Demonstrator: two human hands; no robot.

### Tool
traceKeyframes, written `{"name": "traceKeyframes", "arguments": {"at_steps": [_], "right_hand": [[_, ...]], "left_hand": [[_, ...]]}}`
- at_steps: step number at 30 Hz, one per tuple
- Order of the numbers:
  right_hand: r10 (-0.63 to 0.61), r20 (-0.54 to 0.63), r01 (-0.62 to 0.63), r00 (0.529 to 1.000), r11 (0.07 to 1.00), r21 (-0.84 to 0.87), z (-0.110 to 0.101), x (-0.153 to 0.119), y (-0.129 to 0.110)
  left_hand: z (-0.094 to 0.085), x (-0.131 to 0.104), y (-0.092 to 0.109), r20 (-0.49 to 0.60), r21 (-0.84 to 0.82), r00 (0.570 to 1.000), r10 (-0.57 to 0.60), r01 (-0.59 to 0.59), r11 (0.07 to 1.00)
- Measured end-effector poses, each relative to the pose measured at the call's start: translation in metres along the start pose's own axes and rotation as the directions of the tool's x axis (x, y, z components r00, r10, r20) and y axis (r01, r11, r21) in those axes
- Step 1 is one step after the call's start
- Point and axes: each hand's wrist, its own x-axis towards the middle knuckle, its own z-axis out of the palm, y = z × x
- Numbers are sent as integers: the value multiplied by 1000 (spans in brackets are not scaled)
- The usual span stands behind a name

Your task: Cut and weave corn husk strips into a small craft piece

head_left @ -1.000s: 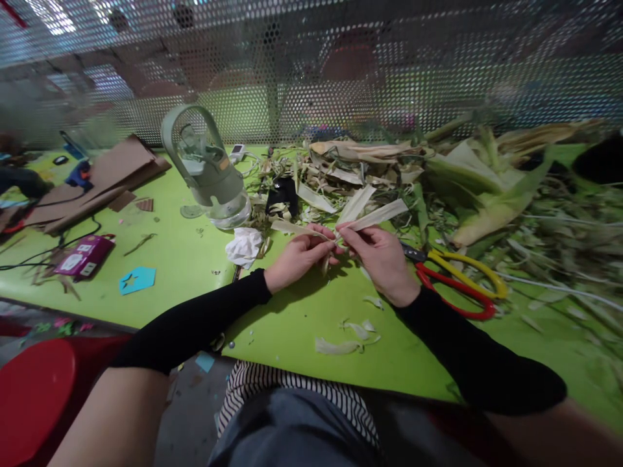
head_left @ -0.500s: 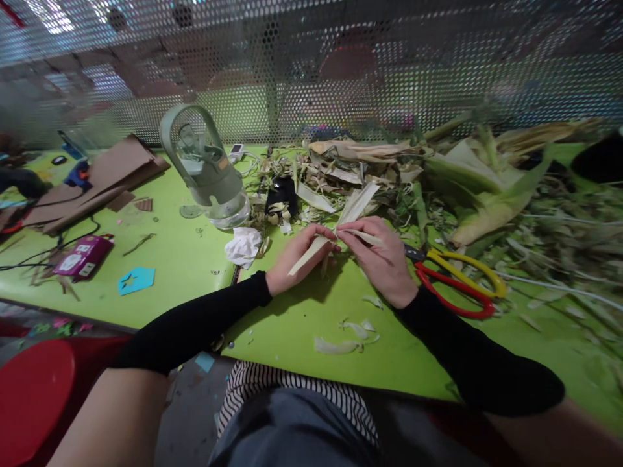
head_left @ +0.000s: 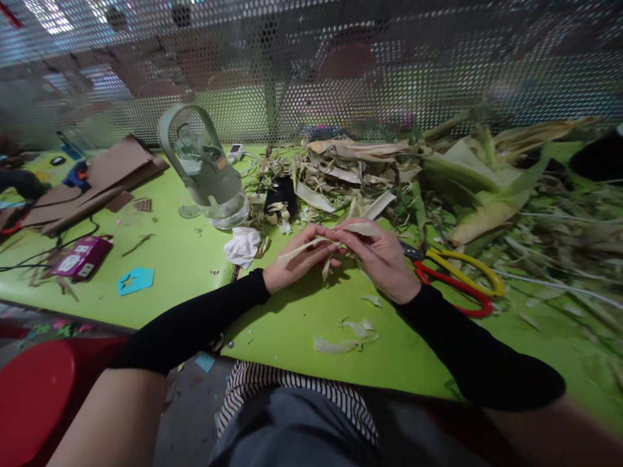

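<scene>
Pale strips of corn husk (head_left: pixel 380 205) are pinched between my two hands above the green table (head_left: pixel 287 337). My left hand (head_left: pixel 298 258) is closed on the husk, a narrow strip lying across its fingers. Thumb and fingers of my right hand (head_left: pixel 382 259) grip the same piece from the other side, fingertips meeting those of the left. Just where the strips cross is hidden by the fingers. Scissors (head_left: pixel 457 279) with one red and one yellow handle loop lie beside my right wrist. Small husk scraps (head_left: pixel 335 346) rest on the table below my hands.
Behind my hands lies a heap of dry husks (head_left: pixel 360 155), with green corn leaves (head_left: pixel 487 188) to the right. A water bottle (head_left: pixel 209 175), crumpled tissue (head_left: pixel 242 246), purple box (head_left: pixel 82 257) and cardboard (head_left: pixel 102 175) stand or lie leftward. A perforated metal screen (head_left: pixel 311 78) borders the back.
The upper husk strip has swung down to the right, and the strip over my left hand now looks narrower. My right hand has turned slightly; both hands stay together.
</scene>
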Motion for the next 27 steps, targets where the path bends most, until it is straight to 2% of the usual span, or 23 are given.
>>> {"name": "traceKeyframes", "arguments": {"at_steps": [3, 6, 12, 16, 20, 23, 27], "right_hand": [[-43, -33, 42, 999, 998, -39, 1, 1, 3], [-64, -70, 58, 996, 995, -80, 1, 2, 7], [111, -158, -98, 981, 992, 85, 5, 3, 13], [179, -87, -159, 980, 968, 195, 9, 1, 9], [268, -17, -251, 963, 922, 293, 11, 0, 2], [282, -11, -265, 959, 913, 309, 11, 0, 1], [278, -6, -266, 960, 925, 271, 9, 1, 5]], "left_hand": [[2, -1, 1, -11, -39, 999, -36, 35, 999], [4, -1, 1, -71, -79, 996, -58, 52, 996], [5, 0, -1, -188, -35, 982, -15, 9, 999], [6, -1, -2, -166, 27, 985, 56, -52, 998], [5, -1, -2, -124, 65, 990, 71, -63, 996], [3, 0, -1, -121, 18, 992, 20, -18, 1000], [3, 2, 5, -128, -138, 989, -76, 58, 989]]}}
